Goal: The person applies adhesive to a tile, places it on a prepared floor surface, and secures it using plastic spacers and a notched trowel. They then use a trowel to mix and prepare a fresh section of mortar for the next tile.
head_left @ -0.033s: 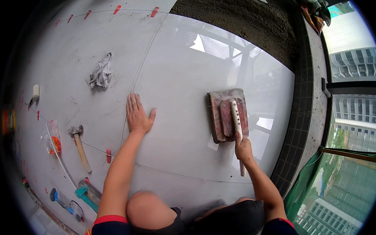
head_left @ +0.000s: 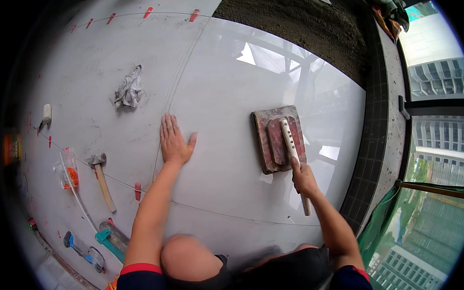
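A large glossy pale tile [head_left: 228, 109] lies in front of me, reflecting the windows. My left hand [head_left: 176, 143] rests flat on its left side, fingers stretched and thumb apart, beside the joint with the neighbouring tile. My right hand [head_left: 303, 179] is wrapped round the white, perforated handle of a tile tamper [head_left: 274, 141]. Its rectangular head is dirty, with a reddish raised middle, and sits at or just over the tile's surface; I cannot tell whether it touches.
Left of me are a crumpled grey rag [head_left: 128, 90], a hammer [head_left: 104, 184], red wedges [head_left: 138, 191], a plastic bag [head_left: 67, 172], a teal-and-grey tool [head_left: 111, 240] and a blue-handled suction cup [head_left: 85, 252]. Bare dark mortar [head_left: 297, 29] lies beyond the tile. Dark small tiles [head_left: 367, 149] border the windows at right.
The tamper has shifted slightly left across the tile, its handle tilting a little with my right hand. My left hand stays in place on the tile. The whole view has moved slightly.
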